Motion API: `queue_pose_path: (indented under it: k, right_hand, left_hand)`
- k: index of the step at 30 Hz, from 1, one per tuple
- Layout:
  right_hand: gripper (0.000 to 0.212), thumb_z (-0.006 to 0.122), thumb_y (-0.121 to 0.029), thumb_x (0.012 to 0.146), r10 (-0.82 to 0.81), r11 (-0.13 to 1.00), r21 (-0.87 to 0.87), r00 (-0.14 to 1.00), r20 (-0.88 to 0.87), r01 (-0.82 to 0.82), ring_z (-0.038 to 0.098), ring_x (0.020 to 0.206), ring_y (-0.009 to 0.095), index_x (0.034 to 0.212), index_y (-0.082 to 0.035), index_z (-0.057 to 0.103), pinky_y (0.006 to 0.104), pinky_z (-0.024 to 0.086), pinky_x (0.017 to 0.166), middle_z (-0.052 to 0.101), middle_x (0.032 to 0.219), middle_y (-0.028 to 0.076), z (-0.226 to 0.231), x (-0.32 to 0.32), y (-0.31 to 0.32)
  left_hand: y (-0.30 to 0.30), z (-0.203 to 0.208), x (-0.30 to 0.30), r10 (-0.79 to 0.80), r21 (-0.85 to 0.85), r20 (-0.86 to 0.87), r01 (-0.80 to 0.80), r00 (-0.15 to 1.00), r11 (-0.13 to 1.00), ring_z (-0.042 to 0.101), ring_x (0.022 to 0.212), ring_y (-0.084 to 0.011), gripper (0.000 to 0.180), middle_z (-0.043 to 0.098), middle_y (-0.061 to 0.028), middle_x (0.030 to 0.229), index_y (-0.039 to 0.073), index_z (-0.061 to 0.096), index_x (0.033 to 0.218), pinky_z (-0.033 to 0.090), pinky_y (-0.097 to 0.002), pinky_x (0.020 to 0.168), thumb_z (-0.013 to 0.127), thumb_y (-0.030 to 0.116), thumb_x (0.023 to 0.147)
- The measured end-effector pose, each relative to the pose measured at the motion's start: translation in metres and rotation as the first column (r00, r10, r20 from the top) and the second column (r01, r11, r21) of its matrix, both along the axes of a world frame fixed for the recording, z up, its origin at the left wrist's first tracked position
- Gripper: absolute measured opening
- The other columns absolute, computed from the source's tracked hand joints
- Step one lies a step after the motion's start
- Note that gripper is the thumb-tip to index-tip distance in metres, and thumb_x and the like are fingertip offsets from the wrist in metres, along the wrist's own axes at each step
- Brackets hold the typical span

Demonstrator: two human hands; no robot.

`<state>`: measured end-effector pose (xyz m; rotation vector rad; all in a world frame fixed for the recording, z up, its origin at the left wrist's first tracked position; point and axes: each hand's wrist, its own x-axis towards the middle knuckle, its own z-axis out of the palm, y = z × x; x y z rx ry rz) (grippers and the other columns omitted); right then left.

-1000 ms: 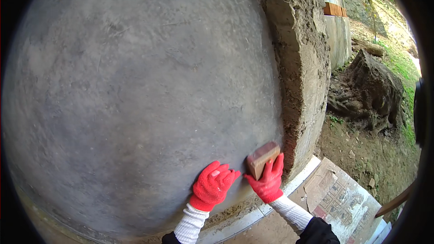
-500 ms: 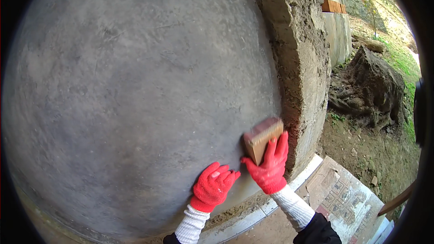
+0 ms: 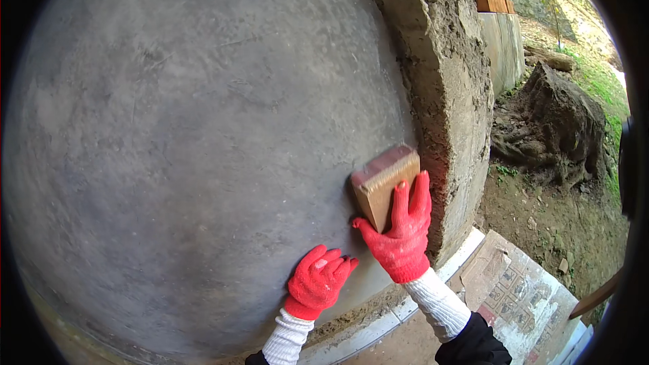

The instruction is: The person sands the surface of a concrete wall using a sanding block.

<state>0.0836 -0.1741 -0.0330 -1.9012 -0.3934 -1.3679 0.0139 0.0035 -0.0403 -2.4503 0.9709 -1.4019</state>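
A curved grey wall (image 3: 203, 135) with a smooth, mottled finish fills most of the view. My right hand (image 3: 403, 236), in a red glove, grips a wooden sanding block (image 3: 385, 189) and holds it against the wall close to its right edge. The block has a dark reddish layer along its far side. Lower and to the left, my left hand (image 3: 316, 284), also red-gloved, rests by the wall with loosely bent fingers and nothing visible in it. White knitted cuffs and dark sleeves cover both forearms.
A rough, raised concrete edge (image 3: 443, 94) borders the wall on the right. At the wall's foot runs a pale ledge (image 3: 378, 328). A stained cardboard sheet (image 3: 517, 297) lies on the ground, and a dark tree stump (image 3: 558, 118) stands beyond.
My right hand and the sanding block have slid up the wall, slightly to the left. My left hand has hardly moved.
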Motion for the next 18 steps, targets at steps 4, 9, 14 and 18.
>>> queue_pose_path:
  k: [4, 9, 14, 18]
  right_hand:
    - [0.105, 0.09, -0.042, 0.059, 0.01, 0.989, -0.145, 1.0, -0.017, -0.013, 0.046, 0.114, 0.057, 0.139, -0.01, 0.031, 0.0645, 0.043, 0.087, 0.037, 0.133, 0.035, -0.127, -0.011, -0.008]
    - [0.101, 0.092, -0.04, 0.058, 0.029, 0.97, -0.244, 0.999, 0.044, -0.017, 0.05, 0.111, 0.054, 0.138, -0.013, 0.035, 0.0603, 0.047, 0.086, 0.041, 0.133, 0.034, -0.151, -0.006, -0.023]
    - [0.098, 0.092, -0.033, 0.058, 0.037, 0.999, -0.004, 0.998, 0.041, -0.037, 0.046, 0.12, 0.056, 0.137, -0.006, 0.042, 0.0589, 0.043, 0.095, 0.037, 0.141, 0.037, 0.007, 0.003, -0.009]
    - [0.102, 0.092, -0.034, 0.057, 0.011, 1.0, 0.013, 1.0, 0.017, -0.012, 0.044, 0.12, 0.057, 0.14, -0.006, 0.039, 0.0595, 0.043, 0.096, 0.034, 0.142, 0.038, -0.017, 0.007, 0.001]
  left_hand:
    - [-0.008, -0.001, 0.003, -0.05, -0.03, 0.024, 0.05, 0.998, 0.998, 0.061, 0.093, -0.0197, 0.037, 0.063, -0.0018, 0.092, 0.012, 0.062, 0.097, 0.052, -0.0414, 0.086, 0.087, 0.013, 0.07]
    - [-0.007, -0.002, 0.006, -0.085, -0.041, 0.028, 0.086, 0.996, 0.995, 0.059, 0.094, -0.0221, 0.022, 0.061, -0.0064, 0.092, 0.008, 0.062, 0.089, 0.052, -0.0387, 0.089, 0.081, 0.014, 0.077]
    - [0.0, -0.003, 0.001, -0.022, -0.011, 0.027, 0.022, 0.999, 1.0, 0.06, 0.095, -0.0205, 0.029, 0.062, -0.0039, 0.092, 0.01, 0.062, 0.093, 0.052, -0.0408, 0.089, 0.084, 0.014, 0.074]
    - [0.004, -0.001, -0.001, -0.006, -0.027, 0.021, 0.007, 1.0, 1.0, 0.061, 0.095, -0.0188, 0.036, 0.062, -0.0011, 0.09, 0.012, 0.062, 0.097, 0.052, -0.0418, 0.087, 0.087, 0.013, 0.07]
